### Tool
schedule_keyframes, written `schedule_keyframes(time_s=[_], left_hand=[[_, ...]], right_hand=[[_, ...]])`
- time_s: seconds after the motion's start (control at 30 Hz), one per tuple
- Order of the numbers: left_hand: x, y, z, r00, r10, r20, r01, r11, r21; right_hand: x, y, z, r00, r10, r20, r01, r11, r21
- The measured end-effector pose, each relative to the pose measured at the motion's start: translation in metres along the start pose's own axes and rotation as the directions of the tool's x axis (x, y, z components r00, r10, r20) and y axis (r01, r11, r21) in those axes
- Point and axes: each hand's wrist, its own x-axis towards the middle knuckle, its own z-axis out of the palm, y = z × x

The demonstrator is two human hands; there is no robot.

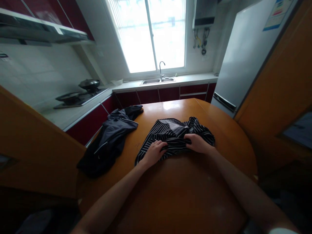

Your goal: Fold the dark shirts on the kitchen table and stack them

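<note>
A black garment with white stripes (175, 142), perhaps a shirt, lies rumpled on the wooden table (185, 195). A paler grey patch, maybe its inner side, shows near the far edge. My left hand (155, 151) is closed on the near left part of the cloth, thumb and fingers curled around a fold. On the right, my right hand (198, 143) pinches the same fold from the other side. A band of bunched striped fabric runs between the two hands. The fingertips of both hands are partly hidden in the cloth.
Dark clothing (113, 130) with white piping lies along the table's left side. Beyond the table stand a counter with a sink (151, 81), and a stove with a lidded pan (89, 84) at left. A fridge (243, 55) rises at right, near wooden doors.
</note>
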Motion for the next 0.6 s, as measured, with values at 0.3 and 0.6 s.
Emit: schedule_keyframes(time_s=[0.3,0.6], left_hand=[[-0.017,0.065,-0.021,0.992,0.113,0.057,-0.118,0.989,0.092],[0.009,0.056,-0.033,0.803,-0.217,0.555,0.277,0.961,-0.025]], right_hand=[[-0.019,-0.053,-0.027,0.772,-0.244,0.586,-0.034,0.906,0.422],[-0.028,-0.048,-0.04,0.705,-0.343,0.621,-0.22,0.726,0.651]])
